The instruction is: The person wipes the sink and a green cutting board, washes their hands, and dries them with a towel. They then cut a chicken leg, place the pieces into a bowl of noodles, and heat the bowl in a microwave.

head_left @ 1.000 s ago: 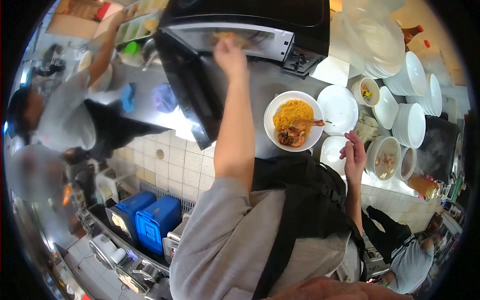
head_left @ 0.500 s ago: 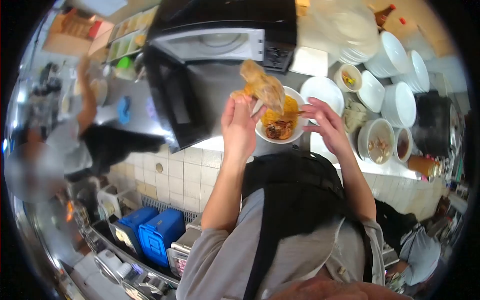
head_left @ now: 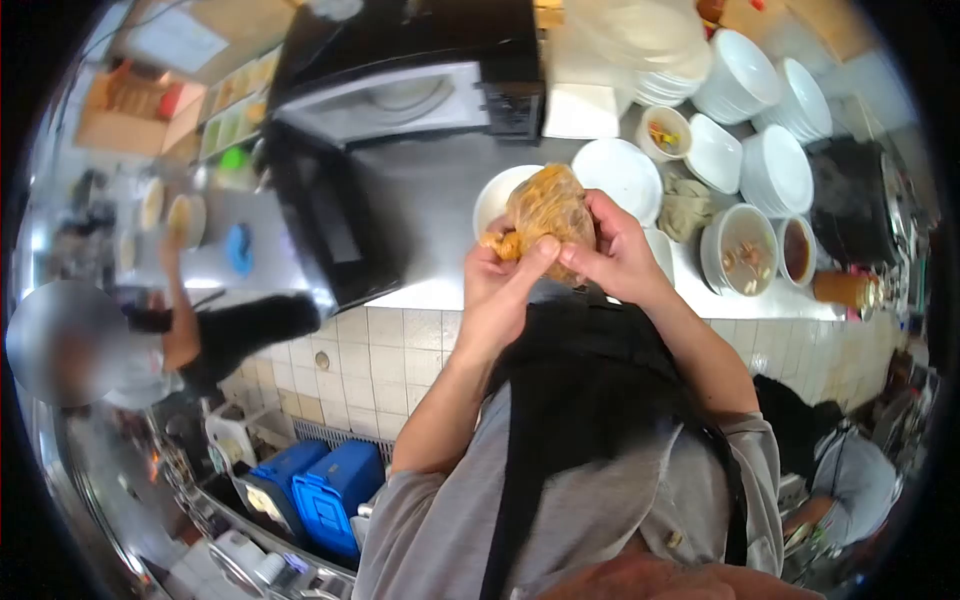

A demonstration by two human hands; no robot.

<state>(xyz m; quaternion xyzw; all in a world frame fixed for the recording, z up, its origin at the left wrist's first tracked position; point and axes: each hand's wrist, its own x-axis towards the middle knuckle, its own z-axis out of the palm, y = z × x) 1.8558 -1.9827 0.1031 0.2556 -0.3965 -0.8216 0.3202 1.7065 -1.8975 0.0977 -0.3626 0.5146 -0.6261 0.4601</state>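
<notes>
Both my hands hold a clear plastic bag of orange-brown food [head_left: 546, 210] above the counter edge. My left hand [head_left: 505, 285] pinches the bag's lower left corner. My right hand [head_left: 617, 252] grips its right side. Behind the bag stands a white plate [head_left: 492, 200], mostly hidden by it. The black microwave [head_left: 420, 60] stands at the back with its door [head_left: 325, 225] swung open toward me.
White bowls and plates [head_left: 770, 120] are stacked at the back right, with bowls of sauce [head_left: 742, 255] and a folded cloth [head_left: 686, 205] nearby. Another person [head_left: 190, 335] works at the left along the steel counter [head_left: 430, 190]. Blue bins [head_left: 320, 490] stand on the floor below.
My left hand took the bag out of the microwave and brought it down in front of me. My right hand rose from the counter and took hold of the bag too.
</notes>
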